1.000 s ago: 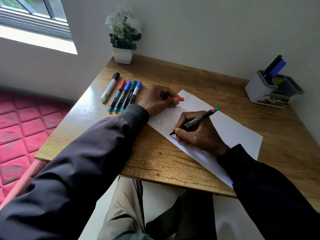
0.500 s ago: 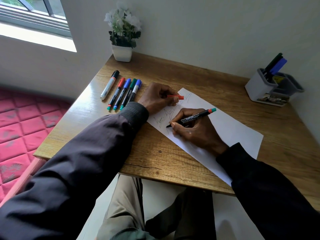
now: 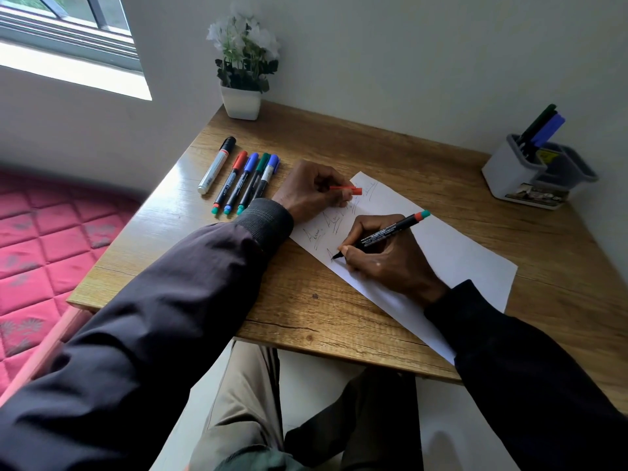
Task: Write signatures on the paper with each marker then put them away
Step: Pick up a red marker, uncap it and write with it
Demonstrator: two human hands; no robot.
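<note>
Under both hands lies the paper, scribbled with signatures. The right hand grips a black marker, tip touching the sheet. The left hand curls round a red cap. Beyond the left wrist, five capped markers lie side by side.

Only illegible scrawls, perhaps signatures, on the paper

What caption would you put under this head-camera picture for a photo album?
A right hand signs the paper with a marker while the left hand holds a red cap.
</note>
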